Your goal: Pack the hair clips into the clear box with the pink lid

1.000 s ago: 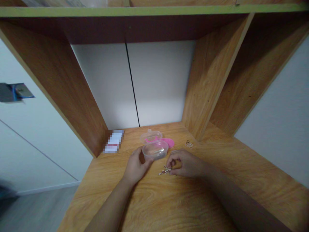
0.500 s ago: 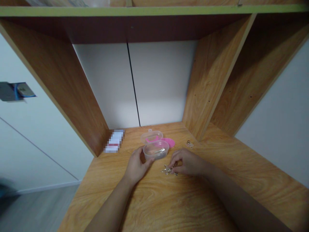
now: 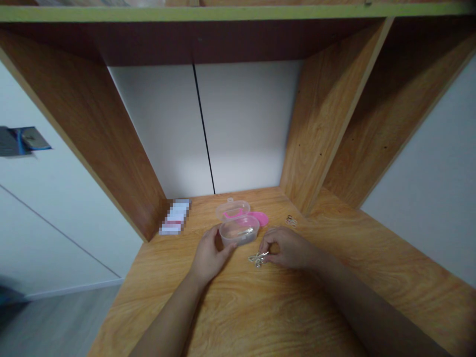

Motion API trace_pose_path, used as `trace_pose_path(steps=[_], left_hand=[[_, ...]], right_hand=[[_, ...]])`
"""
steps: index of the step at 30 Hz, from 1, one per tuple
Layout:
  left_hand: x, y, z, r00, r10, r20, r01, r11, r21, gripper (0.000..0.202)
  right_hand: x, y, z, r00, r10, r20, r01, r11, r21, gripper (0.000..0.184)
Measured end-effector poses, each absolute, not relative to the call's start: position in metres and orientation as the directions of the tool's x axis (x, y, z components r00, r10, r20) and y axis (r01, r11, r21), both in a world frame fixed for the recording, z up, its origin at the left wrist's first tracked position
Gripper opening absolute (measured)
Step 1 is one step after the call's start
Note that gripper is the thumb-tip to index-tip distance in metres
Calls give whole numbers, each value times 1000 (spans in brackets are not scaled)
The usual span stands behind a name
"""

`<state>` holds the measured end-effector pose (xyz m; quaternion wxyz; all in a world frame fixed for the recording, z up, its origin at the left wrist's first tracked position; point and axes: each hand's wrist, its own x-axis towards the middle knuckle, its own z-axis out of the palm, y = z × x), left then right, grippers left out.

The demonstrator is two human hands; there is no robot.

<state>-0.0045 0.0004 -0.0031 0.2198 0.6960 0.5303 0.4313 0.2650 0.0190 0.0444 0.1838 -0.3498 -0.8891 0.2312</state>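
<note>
My left hand (image 3: pixel 209 251) is curled round the left and front side of a clear oval plastic box (image 3: pixel 238 240), steadying it on the desk. Its lid (image 3: pixel 223 212) lies open behind, and a few slim silvery pieces (image 3: pixel 245 232) rest inside. To the right of the box, my right hand (image 3: pixel 284 248) pinches a small shiny metal clip (image 3: pixel 265 254) between thumb and fingers. The clip is over a little heap of similar metal clips (image 3: pixel 256 261) on the desk; their exact kind is too small to make out.
A flat pink oval object (image 3: pixel 261 218) lies behind the box. Small dark and pale loops (image 3: pixel 291 221) sit farther right. A blurred white packet (image 3: pixel 175 217) stands by the left panel. Wooden uprights (image 3: pixel 301 144) and a shelf (image 3: pixel 238 12) enclose the desk (image 3: pixel 230 307).
My right fingers have shifted slightly and now lift one metal clip from the heap. The left hand and the box stay in place; the view has moved a little.
</note>
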Motion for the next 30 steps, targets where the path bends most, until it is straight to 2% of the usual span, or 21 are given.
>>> trace_pose_path(steps=[4,12,17,24,30], left_hand=[[-4,1,-4,69,926,372,556,-346,756,52],[-5,1,-4,65,926,371,549,-344,762,53],[-4,0,-2,71,925,374,538,-352,766,53],[-4,0,-2,58,923,381,529,-353,772,53],[-4,0,-3,58,925,376,546,-345,764,53]], right_hand=[[267,23,45,-655,740,153,565,614,-551,13],[273,27,37,-626,780,-8,667,529,-525,19],[273,23,41,-661,750,20,647,583,-492,19],[275,22,40,-685,728,17,613,589,-527,14],[275,24,39,-686,725,61,616,624,-482,12]])
